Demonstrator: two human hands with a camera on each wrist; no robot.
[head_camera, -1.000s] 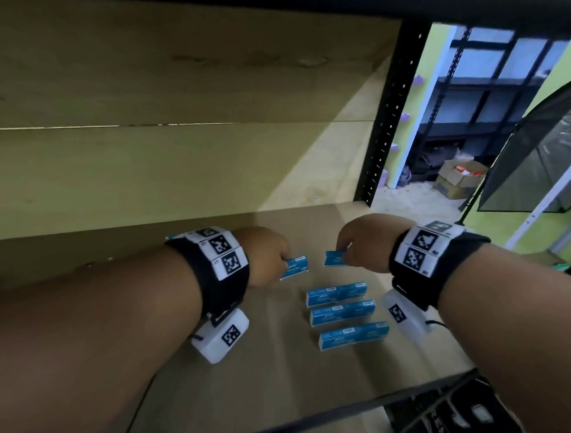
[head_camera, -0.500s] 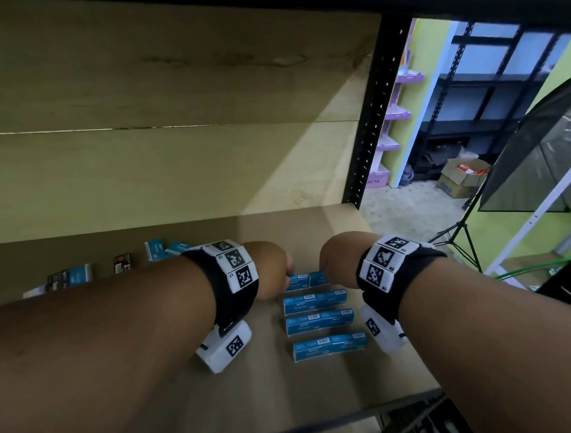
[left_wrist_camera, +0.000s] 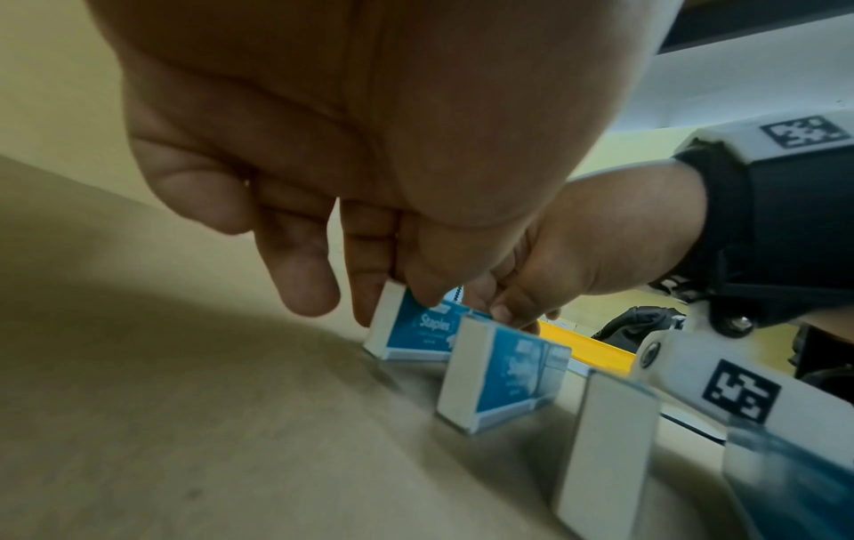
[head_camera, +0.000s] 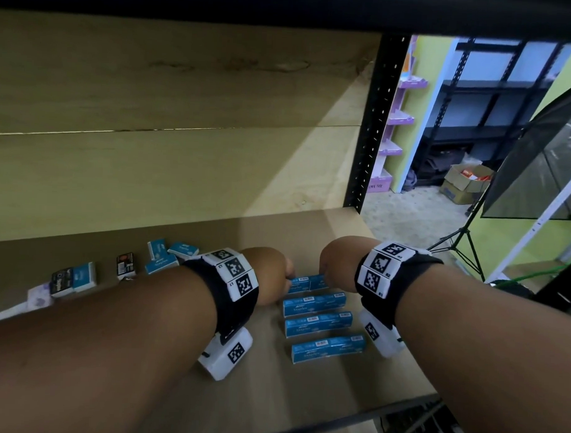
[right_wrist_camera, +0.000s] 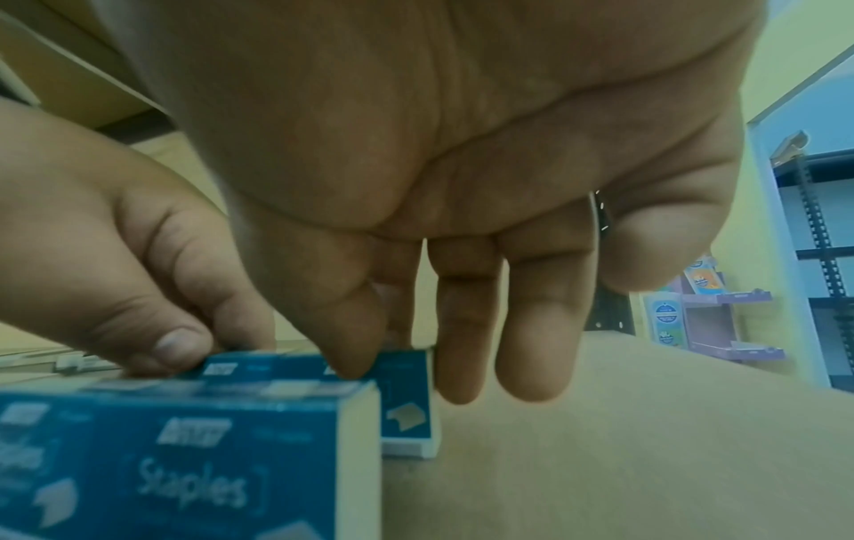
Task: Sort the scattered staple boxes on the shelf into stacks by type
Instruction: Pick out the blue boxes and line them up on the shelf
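Head view: four rows of blue staple boxes (head_camera: 313,304) lie on the shelf (head_camera: 304,385) at centre right. The farthest row (head_camera: 307,283) lies between the left hand (head_camera: 271,274) and right hand (head_camera: 336,262). About seven scattered boxes (head_camera: 166,256) lie at 9 o'clock.

Left wrist view: the left hand (left_wrist_camera: 351,204) pinches the farthest row's (left_wrist_camera: 416,330) white end.

Right wrist view: the right hand (right_wrist_camera: 462,219) pinches the opposite end (right_wrist_camera: 409,398); nearer box (right_wrist_camera: 185,464) reads "Staples".
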